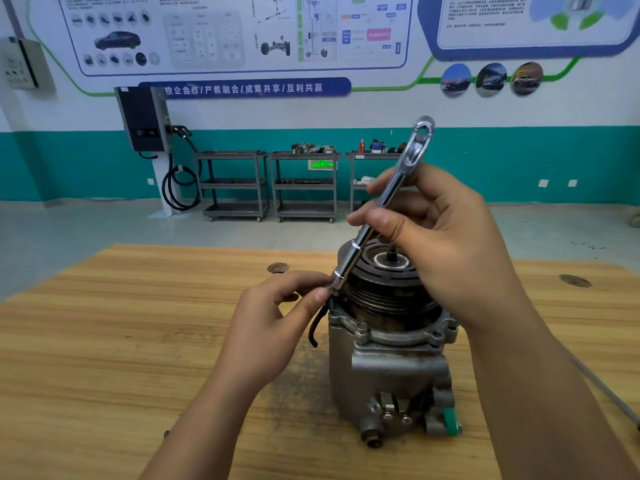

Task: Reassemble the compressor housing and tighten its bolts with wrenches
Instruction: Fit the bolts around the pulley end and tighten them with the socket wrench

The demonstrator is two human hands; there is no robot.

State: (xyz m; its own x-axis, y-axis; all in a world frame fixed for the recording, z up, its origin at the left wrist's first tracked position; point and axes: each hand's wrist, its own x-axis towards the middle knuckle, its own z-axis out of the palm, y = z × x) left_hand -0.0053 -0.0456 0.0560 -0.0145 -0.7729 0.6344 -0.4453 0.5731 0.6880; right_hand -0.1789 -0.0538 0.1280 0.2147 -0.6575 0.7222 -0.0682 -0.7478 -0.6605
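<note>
A metal compressor [389, 362] stands upright on a wooden table [104, 341] at lower centre of the frame. The left hand [277, 323] pinches the wrench's socket end at the housing's upper left rim; the right hand [440, 237] grips the slanted wrench [384, 199] above the pulley [388, 271]. Carts [270, 181] line the far wall.

Compressor [388, 362] stands upright mid-right on wooden table [138, 341], blocking that spot. Its black pulley [384, 285] crowds the top flange; tilted socket wrench [381, 202] squeezes past the pulley's left edge. Left hand [277, 323] fills the gap just left of the flange, right hand [446, 237] covers pulley's right and far side. Table left half bare and open. Near edge in front of compressor free between forearms. Carts [266, 181] well apart, far wall.
</note>
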